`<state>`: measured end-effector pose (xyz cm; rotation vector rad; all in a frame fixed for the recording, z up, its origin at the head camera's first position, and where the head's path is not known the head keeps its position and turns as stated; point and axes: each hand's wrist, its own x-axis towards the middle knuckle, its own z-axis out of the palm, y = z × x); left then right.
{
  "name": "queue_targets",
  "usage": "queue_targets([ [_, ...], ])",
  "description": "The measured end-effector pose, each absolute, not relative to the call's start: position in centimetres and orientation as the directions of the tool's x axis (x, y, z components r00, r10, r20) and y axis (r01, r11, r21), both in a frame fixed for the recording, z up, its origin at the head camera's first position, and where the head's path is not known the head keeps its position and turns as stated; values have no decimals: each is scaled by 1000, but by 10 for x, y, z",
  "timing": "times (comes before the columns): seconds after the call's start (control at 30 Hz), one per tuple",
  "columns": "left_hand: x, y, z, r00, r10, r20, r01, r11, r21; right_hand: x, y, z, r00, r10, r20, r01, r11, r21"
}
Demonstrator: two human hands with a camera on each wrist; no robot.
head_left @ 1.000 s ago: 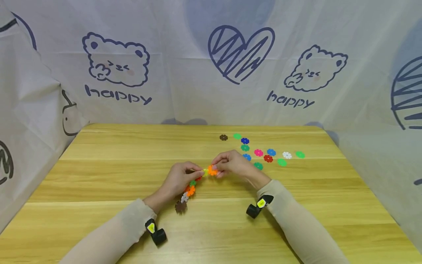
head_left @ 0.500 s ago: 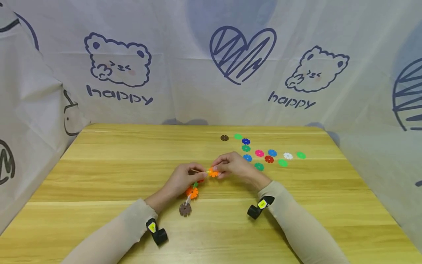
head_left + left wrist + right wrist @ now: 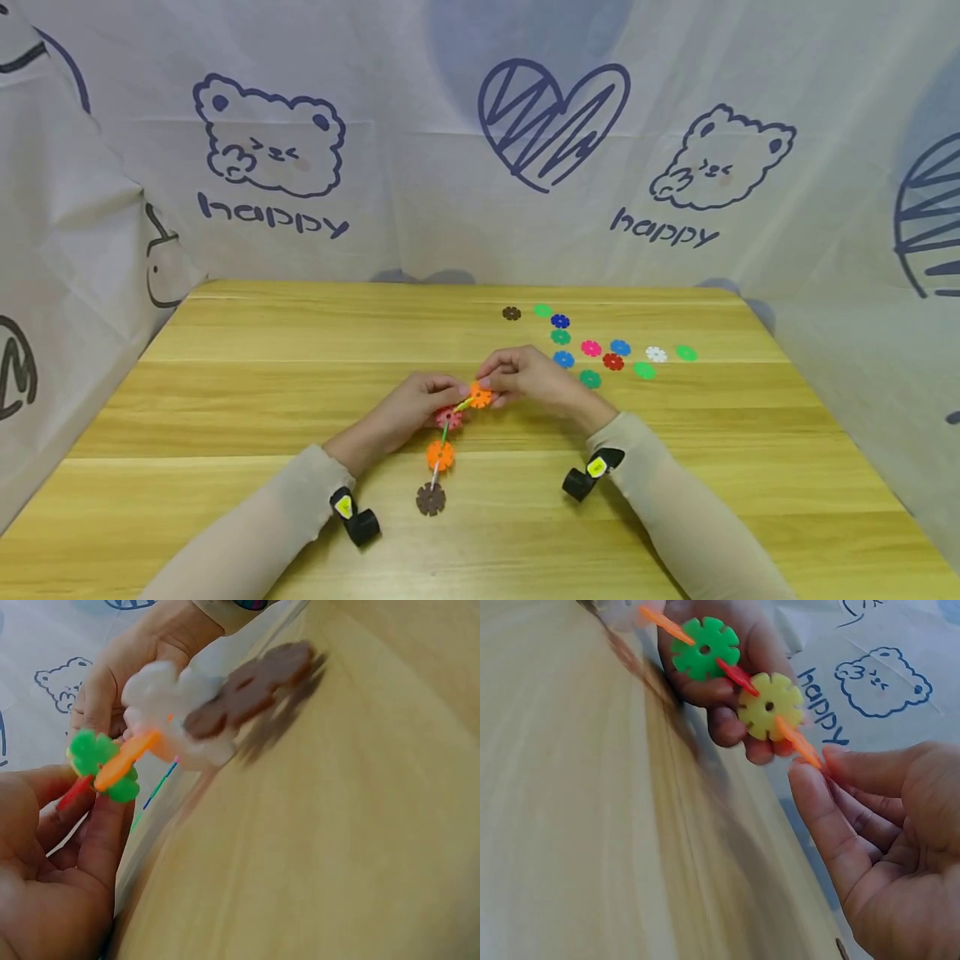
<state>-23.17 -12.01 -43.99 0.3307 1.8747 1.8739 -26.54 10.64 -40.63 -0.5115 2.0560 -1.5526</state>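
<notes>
A chain of interlocking flower-shaped plastic discs hangs between my hands. My right hand (image 3: pixel 528 379) pinches the orange end disc (image 3: pixel 801 744) between thumb and forefinger. A yellow disc (image 3: pixel 769 706) joins it to a red disc (image 3: pixel 448 418), where the thumb and fingers of my left hand (image 3: pixel 408 408) hold the chain. Below the left fingers come a green disc (image 3: pixel 94 754), another orange disc (image 3: pixel 440 456), a white disc (image 3: pixel 169 694) and a brown disc (image 3: pixel 431 499) at the lower end. The left fingertips are partly hidden behind the discs in the right wrist view.
Several loose discs lie flat on the wooden table (image 3: pixel 262 367) beyond my right hand, among them a pink disc (image 3: pixel 591 348), a white disc (image 3: pixel 656 354) and a dark brown disc (image 3: pixel 512 313). A printed cloth (image 3: pixel 420 167) hangs behind the table.
The lower part of the chain has swung down and to the right, straightening toward me. The red disc now shows beside the left fingers. Both hands have barely moved.
</notes>
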Motion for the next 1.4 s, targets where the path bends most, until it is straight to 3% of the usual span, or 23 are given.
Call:
queue_targets([
  [0.3,-231,-120,-441,-856,496,-147,-167,4,986,-276,138,-396,-851,-522,-61,-127,319,-939],
  [0.57,-230,-120,-441,-848,507,-154,-191,-21,981,-284,175,-400,-916,-400,-28,-253,630,-735],
  [0.9,-231,-122,-441,-842,517,-157,-203,-34,979,-289,193,-408,-902,-423,-90,-296,755,-585],
  [1.4,-231,-125,-439,-826,539,-168,-220,-33,975,-290,202,-407,-884,-446,-141,-314,789,-529],
])
